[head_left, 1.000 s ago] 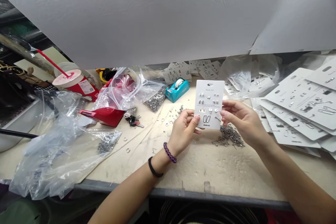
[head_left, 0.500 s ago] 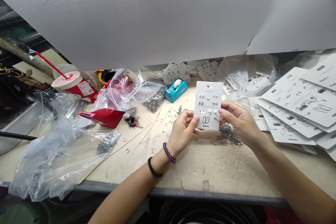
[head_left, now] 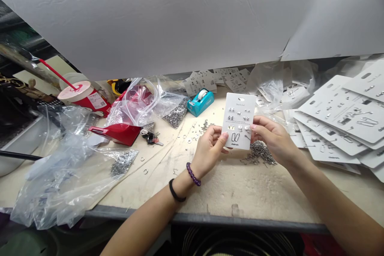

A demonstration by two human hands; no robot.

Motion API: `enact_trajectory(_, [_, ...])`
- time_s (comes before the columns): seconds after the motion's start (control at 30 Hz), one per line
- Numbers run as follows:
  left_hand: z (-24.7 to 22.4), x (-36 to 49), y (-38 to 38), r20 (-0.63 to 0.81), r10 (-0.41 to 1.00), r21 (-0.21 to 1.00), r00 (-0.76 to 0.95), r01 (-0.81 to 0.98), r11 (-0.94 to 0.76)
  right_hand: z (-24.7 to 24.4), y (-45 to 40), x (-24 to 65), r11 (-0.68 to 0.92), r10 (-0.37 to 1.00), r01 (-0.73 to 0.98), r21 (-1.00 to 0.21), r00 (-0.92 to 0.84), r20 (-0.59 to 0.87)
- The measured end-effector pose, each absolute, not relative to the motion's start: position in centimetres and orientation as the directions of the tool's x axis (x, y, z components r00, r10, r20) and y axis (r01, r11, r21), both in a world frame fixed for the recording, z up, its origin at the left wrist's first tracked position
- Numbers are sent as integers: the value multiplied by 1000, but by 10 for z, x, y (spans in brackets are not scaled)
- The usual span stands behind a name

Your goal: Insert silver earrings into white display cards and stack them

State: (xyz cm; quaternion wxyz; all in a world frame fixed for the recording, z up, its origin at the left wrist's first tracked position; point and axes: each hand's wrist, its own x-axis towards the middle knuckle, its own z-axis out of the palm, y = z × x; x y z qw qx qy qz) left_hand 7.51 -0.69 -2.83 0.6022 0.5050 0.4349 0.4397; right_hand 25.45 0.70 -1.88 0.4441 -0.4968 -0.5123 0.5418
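Note:
A white earring card [head_left: 239,121] with several small metal earrings on it is held up between my two hands. My left hand [head_left: 211,146] pinches its lower left edge, thumb on the front. At the right edge, my right hand [head_left: 271,138] grips the card with its thumb near a small piece in the lower row. Behind and below the card, a pile of small metal parts [head_left: 261,153] lies on the wooden table [head_left: 222,192], partly hidden by the card and my right hand.
A teal tape dispenser [head_left: 201,102] stands behind the card. Stacked filled cards [head_left: 339,124] spread at the right. Leftward are keys [head_left: 151,137], a red scoop [head_left: 120,134], plastic bags [head_left: 63,176] and a red cup [head_left: 87,98]. A white panel [head_left: 168,20] overhangs the back.
The card has tilted slightly in my hands. Both hands keep their hold in nearly the same place.

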Motion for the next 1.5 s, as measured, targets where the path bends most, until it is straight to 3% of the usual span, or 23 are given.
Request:
enact_trajectory(0.37, [-28,75,-10,-61,970,996,236,-51,75,-18,7,254,-69,993,75,-995,-90,-76])
enact_trajectory(0.57, [-27,75,-7,-93,970,988,226,-99,118,-18,7,256,-118,987,-43,-992,-119,-113])
enact_trajectory(1.0, [-25,75,-5,-144,966,970,213,-165,181,-19,6,252,17,997,-86,-996,-71,23])
enact_trajectory(1.13, [-25,76,-6,-148,964,966,219,-178,188,-20,2,252,207,978,87,-974,-13,207])
enact_trajectory(1.3, [-25,76,-6,-139,967,967,215,-182,180,-20,-2,253,360,927,381,-852,-43,372])
enact_trajectory(1.5, [-26,77,-6,-120,971,970,208,-185,159,-20,4,258,532,824,585,-613,-190,534])
